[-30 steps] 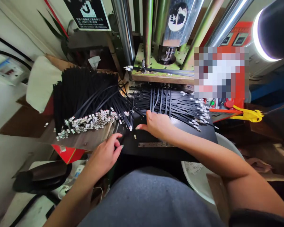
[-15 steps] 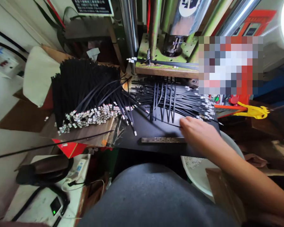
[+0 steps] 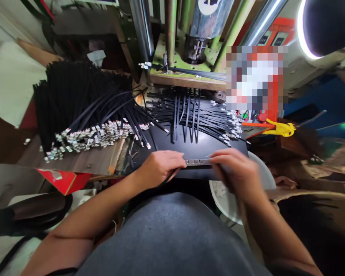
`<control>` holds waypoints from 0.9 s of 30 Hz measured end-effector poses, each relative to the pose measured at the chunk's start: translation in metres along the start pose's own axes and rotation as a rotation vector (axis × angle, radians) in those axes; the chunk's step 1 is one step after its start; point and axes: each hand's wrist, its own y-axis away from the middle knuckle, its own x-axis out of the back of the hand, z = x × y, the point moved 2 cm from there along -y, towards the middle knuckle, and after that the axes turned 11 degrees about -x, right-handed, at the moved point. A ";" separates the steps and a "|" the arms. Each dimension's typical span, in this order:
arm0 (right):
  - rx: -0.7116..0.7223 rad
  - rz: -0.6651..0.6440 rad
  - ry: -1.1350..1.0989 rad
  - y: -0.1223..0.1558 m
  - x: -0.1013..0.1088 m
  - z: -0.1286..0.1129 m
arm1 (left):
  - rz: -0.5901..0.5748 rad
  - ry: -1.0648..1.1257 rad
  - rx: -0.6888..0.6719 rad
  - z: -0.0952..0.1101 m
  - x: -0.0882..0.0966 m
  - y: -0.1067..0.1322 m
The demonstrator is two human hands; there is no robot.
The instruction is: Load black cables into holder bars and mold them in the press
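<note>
My left hand (image 3: 162,166) is closed near the left part of a slotted metal strip (image 3: 196,162) at the table's front edge, a dark flat cable (image 3: 170,175) running out beneath its fingers. Around the strip's right end is my right hand (image 3: 237,168), slightly blurred, its fingers bent together; what they hold, if anything, is hidden. Beyond the hands, black flat cables (image 3: 195,115) with white end connectors lie in a spread pile, several of them laid crosswise on top. To the left rises a large stack of similar cables (image 3: 83,96).
A press (image 3: 195,42) with steel columns and a green plate stands behind the cables. At the right are a yellow-handled tool (image 3: 280,127), a bright ring lamp (image 3: 304,34) and a pale round tub (image 3: 232,211) below the table edge. A red box (image 3: 61,180) sits low left.
My right hand has drawn back from the cable pile to the metal strip. My left hand has come into view from the left with a cable. The whole view has shifted.
</note>
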 end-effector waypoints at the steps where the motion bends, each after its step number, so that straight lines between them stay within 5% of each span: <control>1: 0.049 -0.038 -0.105 -0.003 -0.018 -0.005 | -0.008 0.022 0.007 -0.002 -0.013 -0.004; 5: 0.082 -0.114 -0.266 -0.013 -0.058 -0.003 | 0.016 0.019 0.158 -0.006 -0.026 -0.008; 15: 0.306 -0.171 0.139 -0.012 -0.054 -0.022 | -0.309 -0.317 0.139 0.016 -0.022 -0.030; 18: 0.213 -0.164 -0.007 -0.012 -0.043 -0.014 | -0.313 -0.221 0.181 0.005 0.003 -0.012; 22: 0.045 -0.055 -0.203 -0.007 -0.033 0.000 | -0.278 -0.431 0.272 -0.029 0.033 0.021; 27: 0.081 0.013 -0.254 -0.002 -0.047 0.004 | -0.209 -0.464 0.036 -0.051 0.026 0.030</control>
